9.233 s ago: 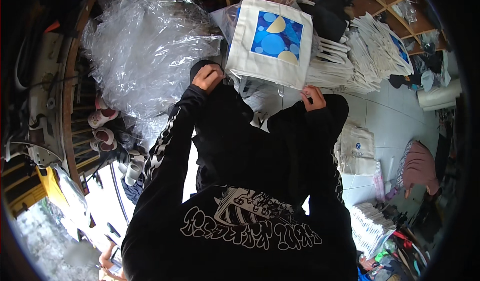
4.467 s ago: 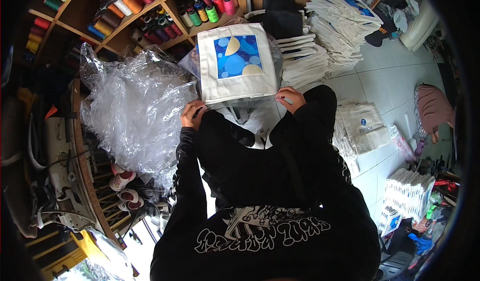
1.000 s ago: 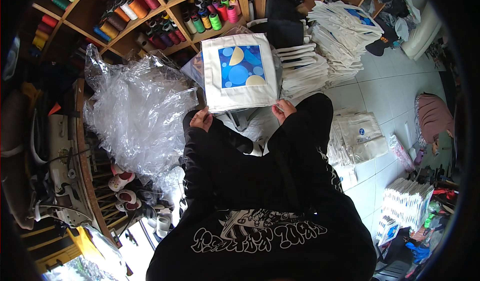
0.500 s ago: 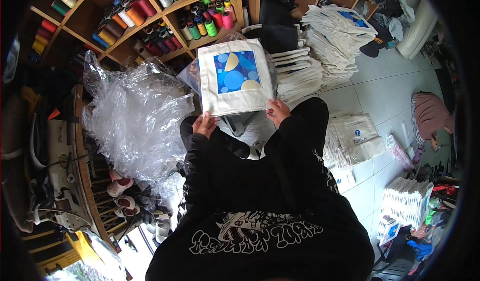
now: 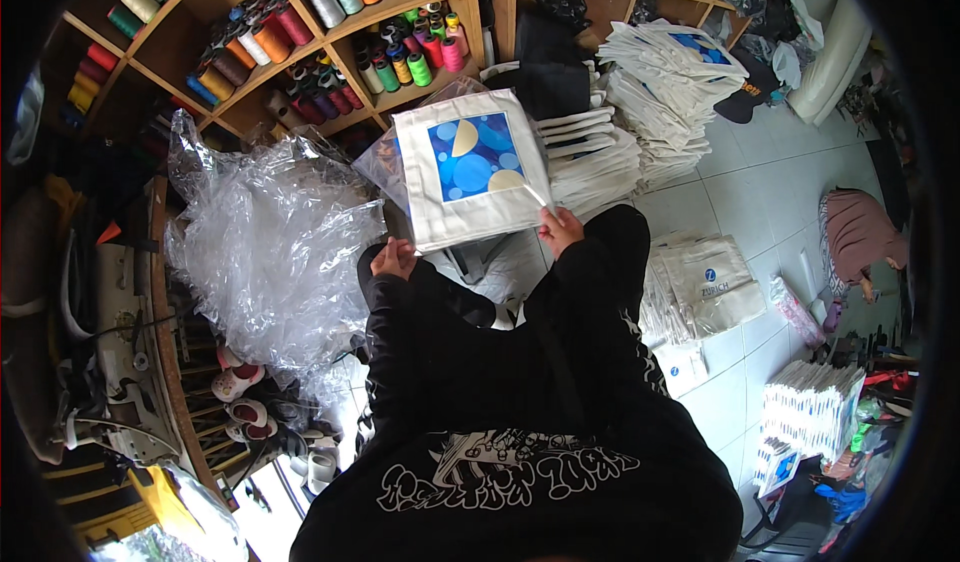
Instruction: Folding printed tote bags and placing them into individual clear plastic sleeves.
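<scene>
One folded bag [image 5: 728,300] bears lettering; right hand [image 5: 561,230] clamps fingers on the patterned bag [image 5: 472,172]; left hand [image 5: 394,260] is beside it, grip unclear.

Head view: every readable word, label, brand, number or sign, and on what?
Wording isn't copied out here; where it stands:
Folded bag on the floor: clear dark lettering under a round blue emblem.
Black sweatshirt: white outlined lettering, too stylised to read.
Dark cap: orange lettering, too small to read surely.
Cream bag with blue print: no lettering visible.
</scene>
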`<state>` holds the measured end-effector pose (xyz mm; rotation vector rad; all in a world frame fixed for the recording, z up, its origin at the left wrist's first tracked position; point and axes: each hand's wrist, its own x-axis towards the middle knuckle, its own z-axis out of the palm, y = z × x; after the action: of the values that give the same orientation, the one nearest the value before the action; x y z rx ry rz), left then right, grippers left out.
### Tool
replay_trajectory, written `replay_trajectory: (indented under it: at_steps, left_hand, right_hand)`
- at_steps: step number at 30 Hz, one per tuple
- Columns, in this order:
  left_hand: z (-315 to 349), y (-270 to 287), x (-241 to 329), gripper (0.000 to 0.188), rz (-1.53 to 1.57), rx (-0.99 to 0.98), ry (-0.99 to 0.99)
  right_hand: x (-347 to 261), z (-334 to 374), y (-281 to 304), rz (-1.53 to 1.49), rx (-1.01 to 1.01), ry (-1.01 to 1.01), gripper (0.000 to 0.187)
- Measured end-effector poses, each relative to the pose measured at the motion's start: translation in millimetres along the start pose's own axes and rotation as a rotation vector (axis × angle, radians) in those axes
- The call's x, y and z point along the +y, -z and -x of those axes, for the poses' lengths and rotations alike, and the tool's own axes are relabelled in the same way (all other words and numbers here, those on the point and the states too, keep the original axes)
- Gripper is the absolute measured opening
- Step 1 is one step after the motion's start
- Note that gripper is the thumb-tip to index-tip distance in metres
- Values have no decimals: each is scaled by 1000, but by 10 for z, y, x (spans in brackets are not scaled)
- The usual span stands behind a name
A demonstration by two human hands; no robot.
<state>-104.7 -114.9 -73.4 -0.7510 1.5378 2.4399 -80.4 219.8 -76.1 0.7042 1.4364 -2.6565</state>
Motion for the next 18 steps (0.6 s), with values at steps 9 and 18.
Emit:
replay_trajectory:
  at_steps: [9, 18]
  left_hand:
    - [247, -435, 67, 46, -238, -242, 146]
    - [303, -622, 263, 19, -295, -358, -388]
  right_hand:
    - [-130, 102, -91, -42, 20, -133, 29]
    - [-127, 174, -211, -60, -126, 83, 23]
